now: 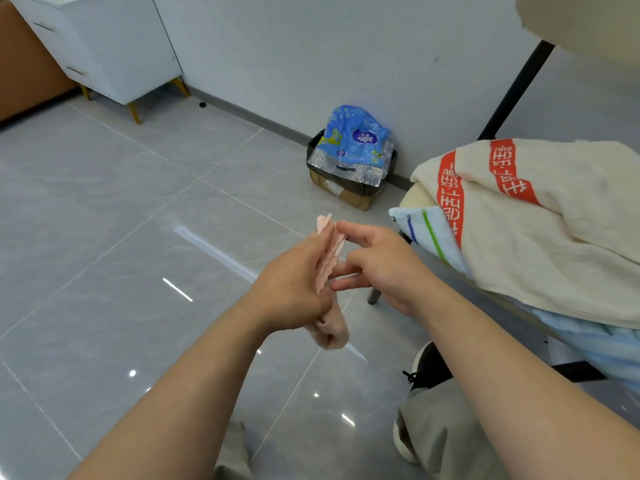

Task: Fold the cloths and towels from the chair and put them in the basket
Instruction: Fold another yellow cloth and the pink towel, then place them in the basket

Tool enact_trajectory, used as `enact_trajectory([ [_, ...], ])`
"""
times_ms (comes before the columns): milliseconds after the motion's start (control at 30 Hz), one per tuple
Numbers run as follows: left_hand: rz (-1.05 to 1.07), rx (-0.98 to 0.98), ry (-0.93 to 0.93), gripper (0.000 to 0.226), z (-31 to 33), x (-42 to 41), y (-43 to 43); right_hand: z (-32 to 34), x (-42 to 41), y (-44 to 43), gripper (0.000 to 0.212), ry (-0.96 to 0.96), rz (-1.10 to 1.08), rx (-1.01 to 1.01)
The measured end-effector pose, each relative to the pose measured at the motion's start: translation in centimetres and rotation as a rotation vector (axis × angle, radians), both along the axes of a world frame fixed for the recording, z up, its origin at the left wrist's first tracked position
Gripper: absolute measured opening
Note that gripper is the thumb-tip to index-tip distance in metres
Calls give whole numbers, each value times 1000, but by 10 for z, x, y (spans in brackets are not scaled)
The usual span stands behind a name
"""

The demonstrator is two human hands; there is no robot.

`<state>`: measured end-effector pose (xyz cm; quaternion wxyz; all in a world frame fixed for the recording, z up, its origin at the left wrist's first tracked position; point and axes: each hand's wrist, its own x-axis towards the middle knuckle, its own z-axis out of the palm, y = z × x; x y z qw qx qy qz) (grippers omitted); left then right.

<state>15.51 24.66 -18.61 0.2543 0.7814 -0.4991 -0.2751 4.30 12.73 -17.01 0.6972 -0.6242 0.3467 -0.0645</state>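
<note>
A small pink cloth (327, 265) is bunched lengthwise between my two hands in mid-air over the floor. My left hand (294, 289) grips its length, with the lower end hanging out below the palm. My right hand (377, 265) pinches the upper part with thumb and forefinger, the other fingers spread. To the right, a chair (415, 195) carries a cream towel with red lettered bands (540, 230), lying over a light blue towel with blue and green stripes (422, 233). No basket is in view.
A cardboard box lined with a black bag (346, 188), holding a blue plastic package (356, 140), stands against the wall. A white drawer cabinet (104, 46) on gold legs is at the back left. My shoe (429, 368) and trouser legs are below. Grey tiled floor lies all around.
</note>
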Motion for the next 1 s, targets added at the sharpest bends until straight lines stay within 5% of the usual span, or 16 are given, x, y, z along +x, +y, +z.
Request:
enact_trajectory([
  [200,-70,92,-71,111,3,-2,3,-19,-10,-10,55,317,210,-993],
  [400,-164,188,-101,111,-1,-5,3,-27,-11,-26,16,325,119,-1042],
  [567,-182,150,-27,104,3,-3,2,-28,-15,-31,58,236,227,-937],
  [667,-197,141,4,102,2,-2,3,-27,-15,-31,61,181,300,-866],
  [833,-165,82,54,97,5,3,6,-29,-13,-32,26,222,279,-894],
  [1000,-39,-19,-170,54,-3,21,10,-27,-17,-42,9,331,161,-875],
])
